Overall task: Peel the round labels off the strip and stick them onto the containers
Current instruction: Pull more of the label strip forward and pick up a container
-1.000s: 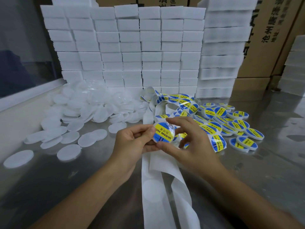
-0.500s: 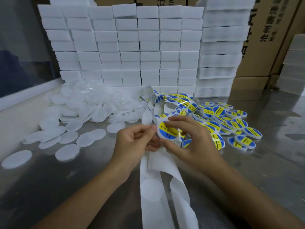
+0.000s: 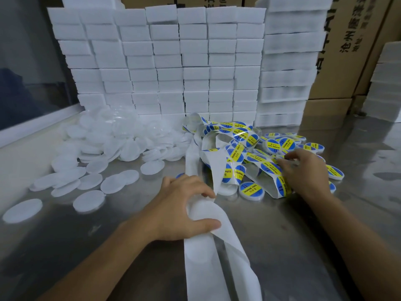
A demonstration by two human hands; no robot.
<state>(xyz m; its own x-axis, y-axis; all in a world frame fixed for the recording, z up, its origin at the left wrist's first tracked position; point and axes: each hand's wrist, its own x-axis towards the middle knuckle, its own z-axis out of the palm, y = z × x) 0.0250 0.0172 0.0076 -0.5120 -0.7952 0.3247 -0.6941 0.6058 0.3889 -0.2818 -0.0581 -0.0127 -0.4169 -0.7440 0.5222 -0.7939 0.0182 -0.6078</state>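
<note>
Risk check on current state: left hand (image 3: 184,210) has its grip closed around the spent white backing of the strip (image 3: 208,240), thumb over the top, fingers curled under it, low on the surface (image 3: 303,235). Right hand (image 3: 303,170) is out over the pile of labelled containers (image 3: 273,145), fingers bent down into it; can't tell whether its grip has anything or is just touching. Live part of the strip with unpeeled round labels (image 3: 238,135) is bunched in loops between the hands and behind them, lying partly over the labelled pile. Blank containers (image 3: 121,140) are heaped at left, several scattered flat nearer the edge, well apart from the right hand. Failure modes as I see them: pulling on the backing with the loops tangled could drag labelled containers across the surface or knock them off the pile; twisted strip could fold a label onto itself or onto the liner's back; exposed adhesive edges near the pile may grab a finished piece. Also easy to mix labelled and blank stock if the heaps spread into each other. White block stack (image 3: 165,61) behind looks stable, not a concern.
</note>
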